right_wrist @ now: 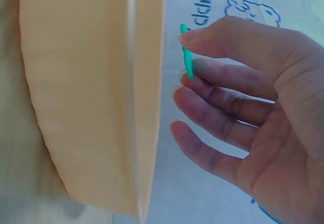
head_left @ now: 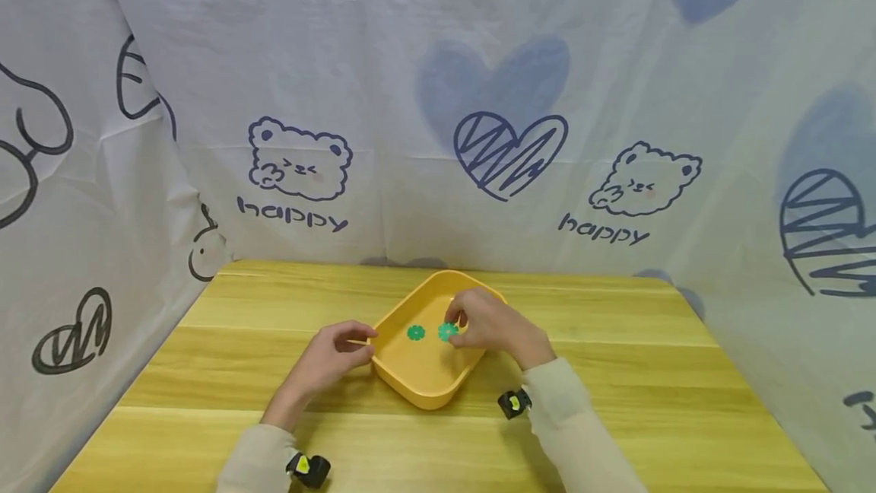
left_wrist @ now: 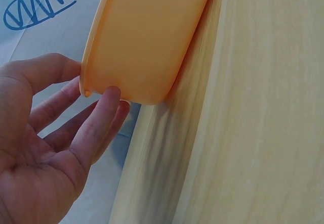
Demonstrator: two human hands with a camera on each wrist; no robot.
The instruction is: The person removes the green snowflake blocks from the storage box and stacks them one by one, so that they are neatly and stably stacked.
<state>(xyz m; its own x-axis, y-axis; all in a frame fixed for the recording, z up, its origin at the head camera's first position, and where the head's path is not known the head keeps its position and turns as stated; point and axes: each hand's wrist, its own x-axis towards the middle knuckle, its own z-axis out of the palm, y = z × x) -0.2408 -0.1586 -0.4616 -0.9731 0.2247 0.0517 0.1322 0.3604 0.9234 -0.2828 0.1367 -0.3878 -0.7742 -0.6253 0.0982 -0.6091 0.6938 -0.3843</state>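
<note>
A yellow rectangular tray (head_left: 404, 385) with rounded corners sits on the table, turned cornerwise. My left hand (head_left: 328, 356) holds its left corner, fingertips against the rim and outer wall; the left wrist view shows this hand (left_wrist: 55, 133) at the tray's wall (left_wrist: 147, 37). Over the tray's right part, my right hand (head_left: 489, 326) pinches a green notched plastic disc (head_left: 447, 331) between thumb and fingertip. Seen edge-on in the right wrist view, the disc (right_wrist: 187, 54) stands apart from the rim. A second green notched disc (head_left: 415, 332) lies inside the tray.
The wooden table (head_left: 616, 402) extends around the tray on all sides. Behind it and along both sides hangs a white cloth (head_left: 404, 196) printed with hearts and bears. Each sleeve has a small black camera (head_left: 515, 403) at the wrist.
</note>
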